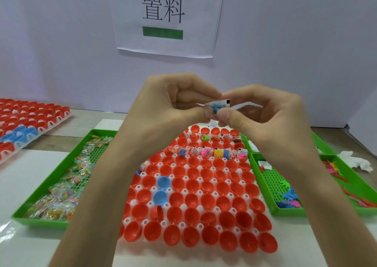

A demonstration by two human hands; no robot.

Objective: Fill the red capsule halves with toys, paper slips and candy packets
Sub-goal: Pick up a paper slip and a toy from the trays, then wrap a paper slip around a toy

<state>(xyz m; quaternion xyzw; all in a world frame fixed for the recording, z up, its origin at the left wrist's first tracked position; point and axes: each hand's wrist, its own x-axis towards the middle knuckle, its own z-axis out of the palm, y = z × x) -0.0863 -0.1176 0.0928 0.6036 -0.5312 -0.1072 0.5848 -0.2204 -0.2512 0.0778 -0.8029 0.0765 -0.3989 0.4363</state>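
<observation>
Both hands are raised above the far end of the white rack [186, 207] of red capsule halves [208, 203]. My left hand [169, 105] and my right hand [259, 111] together pinch a small blue toy [217, 107] wrapped in a white paper slip [225, 102]. Far rows of the rack hold capsule halves with toys and slips inside [206, 152]. Two blue capsule halves [163, 183] sit among the red ones. One red half [157, 213] near the front stands on its edge.
A green tray of candy packets [67, 185] lies left of the rack. Green trays with slips and coloured toys [285, 197] lie to the right, beside a crumpled white tissue [355, 161]. Another rack of red and blue capsules [26, 128] sits far left. A paper sign [165, 17] hangs on the wall.
</observation>
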